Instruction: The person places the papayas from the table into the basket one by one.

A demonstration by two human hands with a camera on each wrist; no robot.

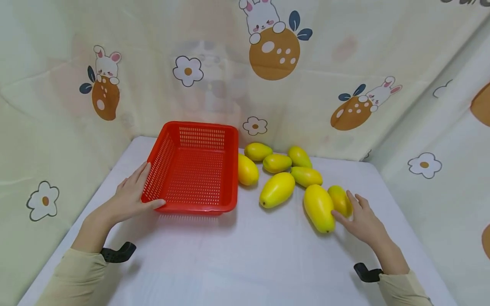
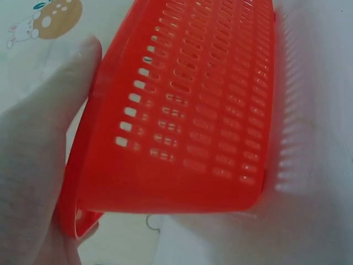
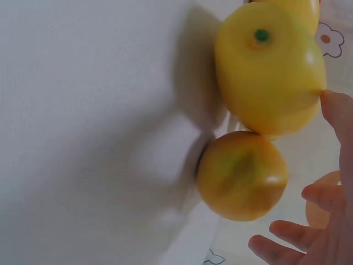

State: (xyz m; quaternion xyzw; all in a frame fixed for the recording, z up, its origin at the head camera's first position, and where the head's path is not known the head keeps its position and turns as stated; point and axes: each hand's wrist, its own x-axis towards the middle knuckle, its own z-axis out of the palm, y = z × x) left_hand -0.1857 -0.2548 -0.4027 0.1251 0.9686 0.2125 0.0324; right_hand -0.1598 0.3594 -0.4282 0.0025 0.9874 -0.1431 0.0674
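Observation:
At the front left corner of a red plastic basket [image 1: 199,208], my left hand [image 1: 132,195] rests with its thumb over the front rim and its fingers straight along the left side. The basket holds nothing, and its slotted wall [image 2: 182,121] fills much of the left wrist view. On the right, my right hand [image 1: 361,219] is spread beside a large, long, papaya-like yellow fruit [image 1: 319,208]. Its thumb tip is right at that fruit's side. The other fingers reach over a smaller yellow fruit [image 3: 242,176], which lies against the large one.
Several more yellow fruits lie between the basket and my right hand, among them a large one [image 1: 277,190] and one close by the basket [image 1: 248,171]. A white cloth covers the table [image 1: 245,263]. Printed curtains [image 1: 214,97] hang behind and at both sides.

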